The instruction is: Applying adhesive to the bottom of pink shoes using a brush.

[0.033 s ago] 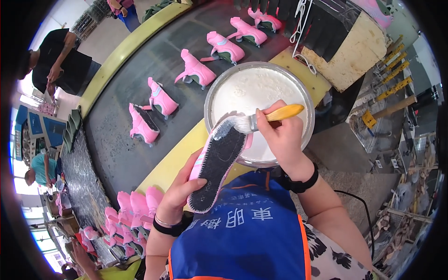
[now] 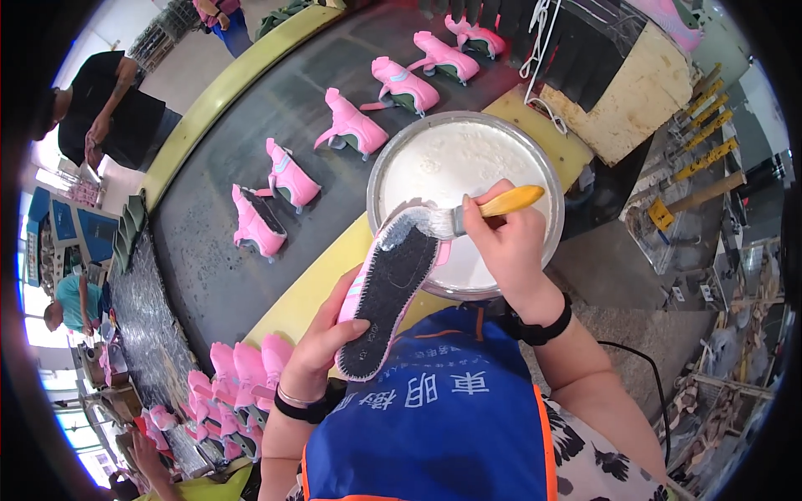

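Observation:
A pink shoe upper (image 2: 393,280) is held bottom up, its dark stitched underside facing me. My left hand (image 2: 330,334) grips it around the near end, thumb on the underside. My right hand (image 2: 511,242) is closed on a paintbrush (image 2: 514,200) with a yellow wooden handle. White bristles press on the far end of the underside, where a wet, pale smear shows. Just beyond and under the brush is a round metal basin (image 2: 553,167) of white liquid. The shoe's far end overlaps the basin's left rim.
Several pink shoe uppers (image 2: 355,125) stand spaced along the dark conveyor belt (image 2: 200,200). More pink uppers (image 2: 246,371) are bunched at lower left. A white cord (image 2: 543,50) hangs near a worn board (image 2: 635,92) behind the basin. Co-workers, including one in black (image 2: 100,100), are at left.

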Tool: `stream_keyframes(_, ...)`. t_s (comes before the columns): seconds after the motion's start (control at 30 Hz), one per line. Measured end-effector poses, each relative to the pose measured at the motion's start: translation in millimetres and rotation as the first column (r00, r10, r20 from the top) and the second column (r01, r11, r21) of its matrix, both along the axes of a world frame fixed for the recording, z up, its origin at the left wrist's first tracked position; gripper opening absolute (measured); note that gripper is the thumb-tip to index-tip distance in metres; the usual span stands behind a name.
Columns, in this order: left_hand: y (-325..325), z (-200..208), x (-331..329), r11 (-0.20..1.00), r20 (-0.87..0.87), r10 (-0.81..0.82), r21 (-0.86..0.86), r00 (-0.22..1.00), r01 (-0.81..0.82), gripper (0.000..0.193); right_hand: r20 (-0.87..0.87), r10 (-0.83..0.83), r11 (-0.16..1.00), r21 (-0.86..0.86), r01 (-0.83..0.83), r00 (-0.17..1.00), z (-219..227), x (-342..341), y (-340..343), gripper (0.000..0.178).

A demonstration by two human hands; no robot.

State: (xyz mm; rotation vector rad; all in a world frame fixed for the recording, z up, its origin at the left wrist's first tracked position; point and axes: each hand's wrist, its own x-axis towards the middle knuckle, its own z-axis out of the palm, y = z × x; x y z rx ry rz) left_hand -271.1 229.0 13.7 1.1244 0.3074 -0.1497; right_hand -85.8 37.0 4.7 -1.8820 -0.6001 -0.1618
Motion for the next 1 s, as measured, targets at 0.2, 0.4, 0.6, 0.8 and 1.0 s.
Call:
stream_keyframes(0.2, 4.1, -7.7, -7.4, 0.994, 0.036, -0.025, 0.107, 0.999, 0.021, 0.089, -0.098, 0.058, 0.958, 0.286, -0.027, 0.993, 1.7, -5.5, 11.5, 0.020)
stream_keyframes(0.4, 5.2, -18.9, -11.2, 0.989, 0.113, 0.075, 0.121, 0.991, -0.089, 0.090, -0.105, 0.047, 0.994, 0.102, -0.036, 0.993, 4.1, -27.0, 10.1, 0.021)
stream_keyframes(0.6, 3.6, -16.7, -5.4, 0.986, 0.070, 0.153, 0.059, 0.986, -0.157, 0.088, -0.139, 0.126, 0.991, 0.064, -0.118, 0.982, 9.0, -40.7, 4.0, 0.020)
stream_keyframes(0.8, 5.1, -28.7, -4.0, 0.983, 0.116, 0.146, 0.091, 0.982, -0.157, 0.088, -0.127, 0.131, 0.921, 0.383, -0.073, 0.983, 12.6, -25.7, 18.2, 0.024)
stream_keyframes(1.0, 5.7, -28.7, -7.3, 0.977, 0.121, 0.166, 0.111, 0.979, -0.180, 0.089, -0.168, 0.192, 0.972, 0.169, -0.163, 0.967, 11.8, -50.8, 15.7, 0.024)
